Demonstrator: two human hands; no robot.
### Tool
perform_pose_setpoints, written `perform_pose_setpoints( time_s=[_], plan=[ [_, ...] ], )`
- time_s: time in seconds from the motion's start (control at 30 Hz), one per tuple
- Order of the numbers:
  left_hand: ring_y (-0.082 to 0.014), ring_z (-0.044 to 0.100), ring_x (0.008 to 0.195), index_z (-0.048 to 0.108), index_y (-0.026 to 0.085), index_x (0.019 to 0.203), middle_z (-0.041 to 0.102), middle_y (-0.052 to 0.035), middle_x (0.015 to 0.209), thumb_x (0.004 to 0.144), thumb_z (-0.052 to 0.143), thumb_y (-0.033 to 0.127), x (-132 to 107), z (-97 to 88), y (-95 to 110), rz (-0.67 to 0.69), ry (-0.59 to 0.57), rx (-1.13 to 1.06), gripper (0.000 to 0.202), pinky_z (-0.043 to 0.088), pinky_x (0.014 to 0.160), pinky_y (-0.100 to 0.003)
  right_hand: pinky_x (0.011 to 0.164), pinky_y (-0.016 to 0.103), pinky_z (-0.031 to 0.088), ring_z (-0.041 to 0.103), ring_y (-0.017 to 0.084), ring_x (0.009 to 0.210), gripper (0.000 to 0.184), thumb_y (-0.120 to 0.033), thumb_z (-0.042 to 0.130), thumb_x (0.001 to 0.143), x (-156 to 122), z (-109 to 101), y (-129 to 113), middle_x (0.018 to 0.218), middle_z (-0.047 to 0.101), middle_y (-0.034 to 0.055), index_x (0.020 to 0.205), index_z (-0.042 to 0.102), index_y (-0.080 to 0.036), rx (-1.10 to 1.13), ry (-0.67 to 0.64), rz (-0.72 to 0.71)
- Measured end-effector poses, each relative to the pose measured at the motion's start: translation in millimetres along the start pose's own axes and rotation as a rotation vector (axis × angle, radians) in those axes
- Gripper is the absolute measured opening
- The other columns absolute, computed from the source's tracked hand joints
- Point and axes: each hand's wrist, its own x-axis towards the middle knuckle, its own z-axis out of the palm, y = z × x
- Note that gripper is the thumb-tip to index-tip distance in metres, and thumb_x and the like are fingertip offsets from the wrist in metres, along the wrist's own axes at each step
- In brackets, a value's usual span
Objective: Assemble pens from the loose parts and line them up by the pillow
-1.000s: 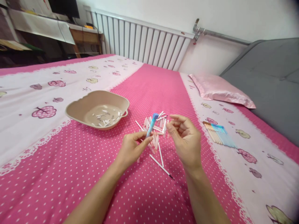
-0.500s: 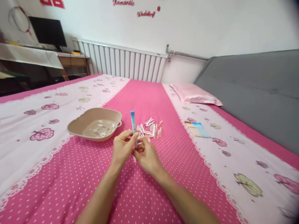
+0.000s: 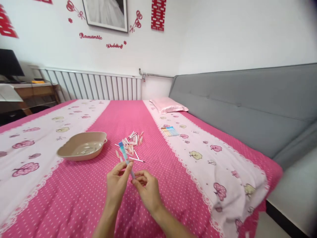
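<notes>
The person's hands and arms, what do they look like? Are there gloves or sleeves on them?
The left hand and right hand are bare: no gloves, and no rings that I can see. The left forearm and right forearm show no sleeve, watch or bracelet. Fingernail details are too small to tell.
</notes>
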Motion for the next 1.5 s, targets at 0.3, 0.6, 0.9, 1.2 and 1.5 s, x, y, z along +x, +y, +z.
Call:
perform_pose_setpoints(
  time_s=[0.3,0.6,0.9,1.2,1.5],
  plan=[
    [-0.0234,0.063,0.092,0.06,0.016,0.118,0.066,-0.0112,0.106,0.074,0.059,0.052,-82.4,9.5,30.6,0.08,-0.276,0.254,0.057,0.054,0.076,-0.037,0.065,0.031,0.05,0.065,0.02,0.069,0.025,-0.037,0.066,0.076,-90.4,-47.8,-10.1,0.076,0.07,0.008,0.086,0.064,-0.013,0.082,0.12,-0.004],
    [-0.0307,0.029,0.137,0.038,0.008,0.139,0.03,-0.0198,0.148,0.082,0.03,0.064,-99.7,-40.8,-40.3,0.086,-0.283,1.059,0.08,0.027,0.109,-0.044,0.071,0.033,0.052,0.068,0.023,0.077,0.032,-0.043,0.067,0.074,-136.6,-136.6,-11.3,0.08,0.071,0.0094,0.088,0.064,-0.014,-0.131,0.348,-0.09],
    [-0.0341,0.008,0.141,0.022,0.011,0.145,0.015,-0.0209,0.153,0.083,0.024,0.056,-106.5,-71.4,-102.2,0.067,-0.345,1.329,0.077,0.01,0.112,-0.049,0.074,0.035,0.051,0.069,0.026,0.079,0.037,-0.046,0.071,0.068,-136.6,-195.5,-18.2,0.079,0.072,0.0095,0.088,0.064,-0.015,-0.145,0.534,-0.126],
    [-0.0333,0.009,0.141,0.019,0.011,0.146,0.015,-0.0197,0.153,0.083,0.023,0.057,-100.6,-70.6,-110.2,0.053,-0.341,1.381,0.078,0.009,0.112,-0.049,0.074,0.036,0.051,0.07,0.027,0.08,0.039,-0.046,0.069,0.068,-116.9,-224.0,-12.2,0.078,0.073,0.011,0.09,0.064,-0.014,-0.138,0.635,-0.109],
    [-0.0333,0.01,0.142,0.023,0.01,0.145,0.016,-0.018,0.154,0.079,0.024,0.058,-97.8,-71.1,-109.0,0.02,-0.364,1.391,0.082,0.01,0.112,-0.049,0.066,0.031,0.052,0.07,0.025,0.075,0.038,-0.044,0.07,0.065,-74.4,-248.9,-1.1,0.075,0.073,0.0106,0.087,0.065,-0.013,-0.141,0.708,-0.117]
  ],
)
